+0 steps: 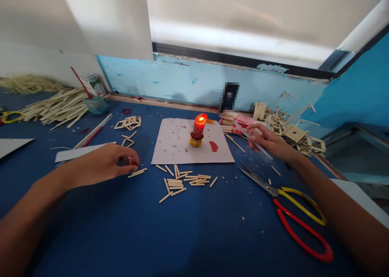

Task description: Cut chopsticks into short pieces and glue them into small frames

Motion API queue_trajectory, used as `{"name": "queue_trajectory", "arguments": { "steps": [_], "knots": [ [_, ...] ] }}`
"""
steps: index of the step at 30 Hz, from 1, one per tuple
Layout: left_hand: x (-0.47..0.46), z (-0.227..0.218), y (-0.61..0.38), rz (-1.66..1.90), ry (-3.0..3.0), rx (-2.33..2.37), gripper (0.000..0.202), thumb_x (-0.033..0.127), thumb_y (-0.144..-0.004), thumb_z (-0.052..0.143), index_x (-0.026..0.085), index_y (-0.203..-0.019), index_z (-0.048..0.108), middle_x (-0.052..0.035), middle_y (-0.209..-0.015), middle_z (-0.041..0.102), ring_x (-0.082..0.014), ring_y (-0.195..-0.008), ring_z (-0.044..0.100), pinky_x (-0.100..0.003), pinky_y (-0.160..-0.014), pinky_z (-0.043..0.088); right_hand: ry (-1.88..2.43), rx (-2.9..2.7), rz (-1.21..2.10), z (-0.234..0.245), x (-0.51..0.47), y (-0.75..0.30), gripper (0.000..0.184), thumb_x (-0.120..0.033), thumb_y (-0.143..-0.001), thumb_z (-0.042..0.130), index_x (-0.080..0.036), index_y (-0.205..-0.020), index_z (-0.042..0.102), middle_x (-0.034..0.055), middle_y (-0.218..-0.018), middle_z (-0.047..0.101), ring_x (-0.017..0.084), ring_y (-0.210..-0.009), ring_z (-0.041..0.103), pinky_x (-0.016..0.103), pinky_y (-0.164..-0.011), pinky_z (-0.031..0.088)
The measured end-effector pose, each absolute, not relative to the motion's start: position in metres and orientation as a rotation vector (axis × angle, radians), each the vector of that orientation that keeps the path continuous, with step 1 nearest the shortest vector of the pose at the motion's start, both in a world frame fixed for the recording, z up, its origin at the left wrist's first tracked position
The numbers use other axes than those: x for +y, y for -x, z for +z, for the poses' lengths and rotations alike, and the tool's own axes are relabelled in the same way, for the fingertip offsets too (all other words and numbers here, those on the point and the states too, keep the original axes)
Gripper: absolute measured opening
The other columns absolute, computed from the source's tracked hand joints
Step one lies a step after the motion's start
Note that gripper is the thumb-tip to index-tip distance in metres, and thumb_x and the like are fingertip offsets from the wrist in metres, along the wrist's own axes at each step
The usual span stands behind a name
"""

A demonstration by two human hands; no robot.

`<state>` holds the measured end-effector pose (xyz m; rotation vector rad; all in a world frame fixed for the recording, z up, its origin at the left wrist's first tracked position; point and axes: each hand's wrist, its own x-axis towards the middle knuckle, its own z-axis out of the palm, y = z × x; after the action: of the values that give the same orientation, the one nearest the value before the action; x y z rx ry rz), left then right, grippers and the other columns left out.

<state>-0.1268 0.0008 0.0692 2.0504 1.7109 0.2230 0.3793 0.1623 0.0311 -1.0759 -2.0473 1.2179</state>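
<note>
My left hand (114,161) is low over the table at left, thumb and fingers curled together in a pinch. Any object inside is hidden. Close by its fingertips lie short wooden sticks (138,172). At the right, my right hand (267,141) grips a clear plastic strip (241,127) that slants down past the palm. A lit red candle (199,127) in a gold holder (195,141) stands on a stained white card (173,141) between the hands. In front of the card, more short sticks (175,183) are scattered. Scissors (275,192) with yellow and red handles lie open below my right hand.
Behind my right hand are bundled red-tipped sticks (231,123) and piled stick frames (294,135). Small stick frames (130,123) lie left of the card. Farther left are long pale strips (56,106) and a glass jar (95,105). A blue wall (194,80) closes the back.
</note>
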Motion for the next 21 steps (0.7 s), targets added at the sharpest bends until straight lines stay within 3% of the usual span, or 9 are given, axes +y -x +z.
{"name": "queue_trajectory", "arguments": {
  "steps": [3, 6, 11, 15, 18, 21],
  "knots": [
    [-0.001, 0.068, 0.123, 0.016, -2.067, 1.629, 0.026, 0.034, -0.094, 0.057, 0.021, -0.102, 0.079, 0.0076, -0.089, 0.078, -0.0158, -0.081, 0.070, -0.020, -0.069, 0.048, 1.036, -1.880, 1.309, 0.031, 0.159, -0.376, 0.023, -0.041, -0.093, 0.065, -0.025, -0.110, 0.061, -0.0009, -0.068, 0.063, 0.016, -0.051, 0.053, 0.032, -0.052, 0.041],
    [0.000, 0.068, 0.122, -0.031, -2.083, 1.651, 0.024, 0.033, -0.093, 0.057, 0.022, -0.097, 0.078, 0.0067, -0.087, 0.078, -0.0162, -0.079, 0.071, -0.021, -0.067, 0.049, 0.953, -1.725, 1.389, 0.038, 0.149, -0.371, 0.018, -0.042, -0.090, 0.065, -0.027, -0.100, 0.064, 0.0023, -0.077, 0.063, 0.019, -0.058, 0.057, 0.036, -0.055, 0.043],
    [0.000, 0.065, 0.120, -0.092, -2.043, 1.680, 0.022, 0.033, -0.086, 0.057, 0.021, -0.085, 0.075, 0.0041, -0.077, 0.075, -0.0144, -0.068, 0.067, -0.021, -0.058, 0.043, 0.827, -1.585, 1.399, 0.052, 0.132, -0.354, 0.034, -0.052, -0.083, 0.077, -0.032, -0.103, 0.059, -0.0035, -0.072, 0.051, 0.018, -0.064, 0.052, 0.035, -0.063, 0.044],
    [-0.001, 0.064, 0.116, -0.093, -2.017, 1.675, 0.019, 0.031, -0.083, 0.057, 0.022, -0.078, 0.073, 0.0014, -0.071, 0.073, -0.0162, -0.064, 0.065, -0.024, -0.055, 0.040, 0.804, -1.564, 1.335, 0.058, 0.122, -0.334, 0.039, -0.065, -0.095, 0.059, -0.026, -0.086, 0.059, -0.0051, -0.055, 0.040, 0.015, -0.053, 0.043, 0.033, -0.056, 0.037],
    [-0.002, 0.064, 0.114, -0.085, -1.994, 1.682, 0.014, 0.030, -0.079, 0.060, 0.023, -0.075, 0.073, -0.0018, -0.070, 0.074, -0.0191, -0.061, 0.065, -0.028, -0.053, 0.038, 0.798, -1.554, 1.278, 0.069, 0.117, -0.324, 0.037, -0.059, -0.099, 0.051, -0.026, -0.098, 0.066, -0.0013, -0.058, 0.054, 0.017, -0.054, 0.051, 0.033, -0.055, 0.040],
    [-0.003, 0.067, 0.112, -0.057, -1.993, 1.704, 0.008, 0.026, -0.072, 0.063, 0.024, -0.068, 0.070, -0.0013, -0.064, 0.070, -0.0191, -0.057, 0.061, -0.029, -0.051, 0.034, 0.808, -1.558, 1.189, 0.090, 0.116, -0.313, 0.021, -0.040, -0.092, 0.066, -0.025, -0.106, 0.071, 0.0022, -0.073, 0.068, 0.019, -0.063, 0.061, 0.034, -0.058, 0.046]
  ]
}}
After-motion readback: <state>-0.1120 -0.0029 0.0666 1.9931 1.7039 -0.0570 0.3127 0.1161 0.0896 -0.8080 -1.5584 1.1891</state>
